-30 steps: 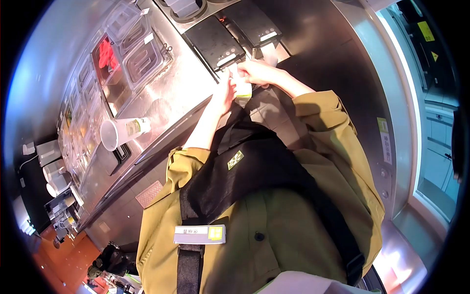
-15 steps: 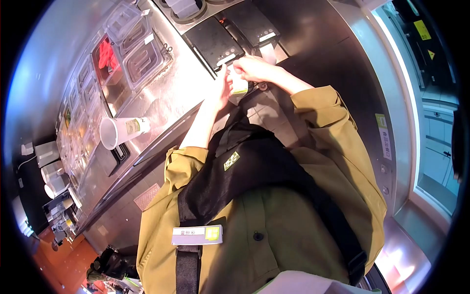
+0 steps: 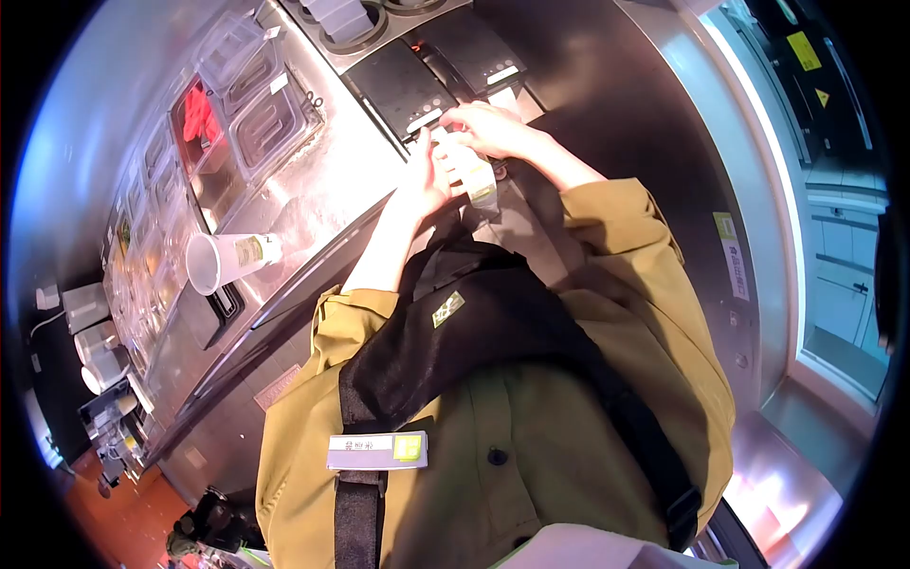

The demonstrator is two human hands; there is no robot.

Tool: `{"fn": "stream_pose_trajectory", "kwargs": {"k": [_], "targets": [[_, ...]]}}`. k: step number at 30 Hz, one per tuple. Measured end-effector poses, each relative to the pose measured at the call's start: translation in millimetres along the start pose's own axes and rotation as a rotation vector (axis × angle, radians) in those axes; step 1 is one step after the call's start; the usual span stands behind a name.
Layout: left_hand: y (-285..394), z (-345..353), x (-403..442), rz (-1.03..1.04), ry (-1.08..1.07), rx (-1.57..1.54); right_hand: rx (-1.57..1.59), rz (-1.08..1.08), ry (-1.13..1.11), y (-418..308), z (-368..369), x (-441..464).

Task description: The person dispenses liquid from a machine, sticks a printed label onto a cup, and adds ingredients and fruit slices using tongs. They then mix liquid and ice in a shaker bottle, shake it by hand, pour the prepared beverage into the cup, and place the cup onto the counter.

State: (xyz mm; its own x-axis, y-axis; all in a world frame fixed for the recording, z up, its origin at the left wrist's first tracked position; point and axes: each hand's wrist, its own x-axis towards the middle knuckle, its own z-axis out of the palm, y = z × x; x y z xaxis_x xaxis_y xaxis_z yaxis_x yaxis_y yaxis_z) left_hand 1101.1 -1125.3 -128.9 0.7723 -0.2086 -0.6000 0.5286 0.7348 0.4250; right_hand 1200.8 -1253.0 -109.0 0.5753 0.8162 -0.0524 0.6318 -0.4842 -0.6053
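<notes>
A white label strip (image 3: 481, 183) with green marks hangs between my hands, in front of a black label printer (image 3: 398, 83). My right hand (image 3: 490, 131) is closed on its upper part, fingertips close to the printer's front edge. My left hand (image 3: 429, 178) grips the strip's left side, thumb pointing up toward the printer. The fingers partly hide the strip, and its print is too small to read. A second black printer (image 3: 469, 45) stands to the right, with white paper (image 3: 505, 99) at its front.
A white cup (image 3: 227, 262) with a label lies on its side on the steel counter (image 3: 336, 156). Clear lidded containers (image 3: 261, 131) and a bin with red contents (image 3: 200, 116) are at the left. Cup holders (image 3: 346, 27) stand behind. The counter's front edge runs before me.
The label strip shows more of its length and hangs further right and lower. My right hand's fingers have lifted and spread slightly. The view has shifted a little.
</notes>
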Motion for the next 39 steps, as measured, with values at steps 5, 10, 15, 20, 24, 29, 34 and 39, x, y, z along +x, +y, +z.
{"fn": "stream_pose_trajectory", "kwargs": {"k": [5,10,15,20,24,29,34,39], "targets": [[-0.1,2.8,-9.8,-0.015,0.086,-0.024,-0.068,-0.069,0.049,-10.0,4.7,0.9],[-11.9,-13.4,-4.2,-0.003,0.04,-0.087,-0.169,-0.208,0.112,-11.9,5.3,-2.1],[-8.0,4.8,-15.4,0.052,-0.086,0.004,-0.259,-0.44,0.478,-59.4,-28.3,-59.8],[-15.0,29.6,-53.7,0.293,-0.017,0.341,0.49,-0.059,0.511,-115.3,-28.7,-113.9],[-0.8,50.4,-74.9,0.094,0.06,0.341,-0.177,-0.21,0.522,-80.2,76.9,-76.9],[-4.0,-7.7,-12.9,0.08,-0.13,0.043,-0.173,-0.019,0.564,-82.2,-4.4,-79.5],[-5.0,-6.5,-6.7,0.063,0.012,0.038,-0.08,-0.206,0.312,-30.1,-19.1,-57.9],[-1.2,16.0,-27.1,-0.003,0.13,0.117,-0.31,-0.331,0.213,-30.1,-25.4,-39.0]]}}
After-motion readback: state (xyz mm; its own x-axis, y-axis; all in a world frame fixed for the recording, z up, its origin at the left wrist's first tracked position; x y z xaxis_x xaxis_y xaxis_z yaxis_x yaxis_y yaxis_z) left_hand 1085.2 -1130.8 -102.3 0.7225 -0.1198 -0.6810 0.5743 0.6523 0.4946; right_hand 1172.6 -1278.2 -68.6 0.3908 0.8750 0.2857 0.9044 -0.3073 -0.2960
